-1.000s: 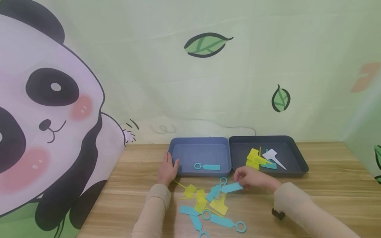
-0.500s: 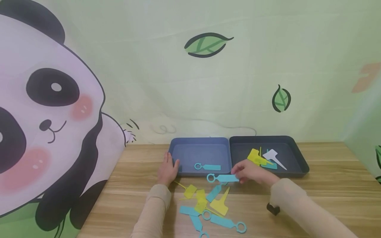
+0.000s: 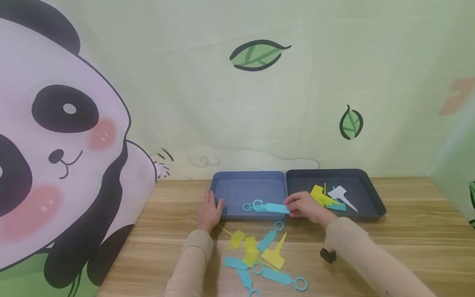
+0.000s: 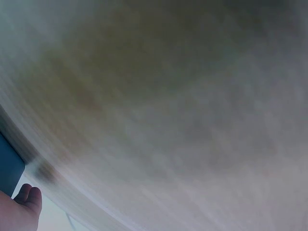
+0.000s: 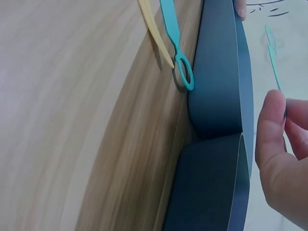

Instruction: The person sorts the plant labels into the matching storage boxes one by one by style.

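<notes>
Between thumb and fingers, my right hand (image 3: 308, 207) pinches the end of a teal ring tag (image 3: 277, 207) over the blue tray (image 3: 248, 181). In the right wrist view the tag (image 5: 274, 70) appears edge-on above the tray rim. A second teal ring tag (image 3: 259, 208) lies in the tray, partly covered by the held one. My left hand (image 3: 210, 212) rests against the tray's left side with its fingers straight. Beside it on the right, the dark tray (image 3: 356, 177) holds yellow tags (image 3: 320, 194), a white T-shaped tag (image 3: 339, 193) and a teal piece (image 3: 335, 206).
On the wooden table (image 3: 148, 247) in front lie several teal ring tags (image 3: 276, 275) and yellow tags (image 3: 274, 256), some overlapping. Behind the trays rises a printed cloth backdrop (image 3: 208, 103). The left wrist view is mostly blurred.
My right hand has lifted the teal ring tag off the pile and carried it up and leftward over the blue tray. My left hand has stayed in place.
</notes>
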### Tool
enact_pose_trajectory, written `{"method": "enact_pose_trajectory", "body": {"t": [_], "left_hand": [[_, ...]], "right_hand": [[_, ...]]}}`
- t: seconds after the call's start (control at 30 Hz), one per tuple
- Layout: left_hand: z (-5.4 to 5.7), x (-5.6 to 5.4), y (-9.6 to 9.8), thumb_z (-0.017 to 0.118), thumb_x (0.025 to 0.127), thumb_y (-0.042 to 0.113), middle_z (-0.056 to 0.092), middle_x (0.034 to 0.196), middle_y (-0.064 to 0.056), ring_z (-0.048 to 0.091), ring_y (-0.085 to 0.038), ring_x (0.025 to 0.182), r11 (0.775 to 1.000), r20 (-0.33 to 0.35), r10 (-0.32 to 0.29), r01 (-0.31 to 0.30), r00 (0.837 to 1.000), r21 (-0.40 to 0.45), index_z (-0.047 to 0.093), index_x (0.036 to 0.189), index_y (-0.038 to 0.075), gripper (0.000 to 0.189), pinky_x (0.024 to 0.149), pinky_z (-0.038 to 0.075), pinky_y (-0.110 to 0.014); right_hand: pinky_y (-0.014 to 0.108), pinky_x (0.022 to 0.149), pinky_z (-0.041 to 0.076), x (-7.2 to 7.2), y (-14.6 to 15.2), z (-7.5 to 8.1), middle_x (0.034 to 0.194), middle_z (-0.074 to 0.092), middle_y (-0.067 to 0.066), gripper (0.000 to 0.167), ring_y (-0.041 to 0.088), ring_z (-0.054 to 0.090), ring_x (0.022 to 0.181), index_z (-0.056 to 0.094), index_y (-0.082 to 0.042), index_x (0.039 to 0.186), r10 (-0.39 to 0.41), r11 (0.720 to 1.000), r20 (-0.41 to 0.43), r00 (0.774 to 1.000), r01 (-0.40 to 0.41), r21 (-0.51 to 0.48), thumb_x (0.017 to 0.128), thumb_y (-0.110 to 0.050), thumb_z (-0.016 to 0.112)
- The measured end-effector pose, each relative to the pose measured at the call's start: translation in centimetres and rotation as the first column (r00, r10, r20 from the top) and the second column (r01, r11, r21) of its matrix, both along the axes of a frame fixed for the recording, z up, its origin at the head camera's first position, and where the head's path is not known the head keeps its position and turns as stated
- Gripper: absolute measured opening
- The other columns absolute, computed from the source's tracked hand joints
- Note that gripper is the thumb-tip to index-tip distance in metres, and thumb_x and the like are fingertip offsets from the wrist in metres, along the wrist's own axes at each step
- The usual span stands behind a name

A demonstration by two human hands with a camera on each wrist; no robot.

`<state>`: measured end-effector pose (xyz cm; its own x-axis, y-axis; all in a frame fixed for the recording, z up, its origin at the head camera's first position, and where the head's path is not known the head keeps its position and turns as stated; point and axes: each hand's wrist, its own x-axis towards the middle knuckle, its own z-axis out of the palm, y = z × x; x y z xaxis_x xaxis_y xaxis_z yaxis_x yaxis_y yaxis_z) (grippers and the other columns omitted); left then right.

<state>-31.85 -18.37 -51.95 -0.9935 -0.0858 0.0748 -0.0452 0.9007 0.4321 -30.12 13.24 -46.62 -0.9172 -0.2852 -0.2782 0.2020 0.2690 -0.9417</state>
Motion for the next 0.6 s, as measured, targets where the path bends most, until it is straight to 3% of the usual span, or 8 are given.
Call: {"method": "enact_pose_trajectory", "body": {"t": [0.23, 0.6], "left_hand": [[0.0, 0.0, 0.0, 0.032, 0.092, 0.043, 0.016, 0.147, -0.015, 0.031, -0.035, 0.128, 1.0, -0.005, 0.0, 0.0, 1.0, -0.002, 0.021, 0.139, -0.001, 0.066, 0.1, 0.032, -0.045], [0.0, 0.0, 0.0, 0.033, 0.092, 0.042, 0.016, 0.147, -0.014, 0.032, -0.035, 0.127, 1.0, -0.006, 0.002, -0.002, 1.0, 0.007, 0.021, 0.139, -0.001, 0.065, 0.1, 0.031, -0.045]], "right_hand": [[0.026, 0.068, 0.053, -0.5, -1.2, 0.1, 0.095, 0.055, 0.014, 0.029, 0.014, 0.056, 0.068, 0.052, 0.012, 0.111, -0.068, 0.997, 0.028, 0.997, 0.069, -0.034, 0.084, 0.0, 0.051], [0.025, 0.065, 0.053, -1.2, -3.0, 0.0, 0.085, 0.052, 0.008, 0.03, 0.011, 0.055, 0.062, 0.051, 0.013, 0.11, -0.15, 0.984, 0.06, 0.987, 0.155, -0.09, 0.081, 0.005, 0.051]]}}
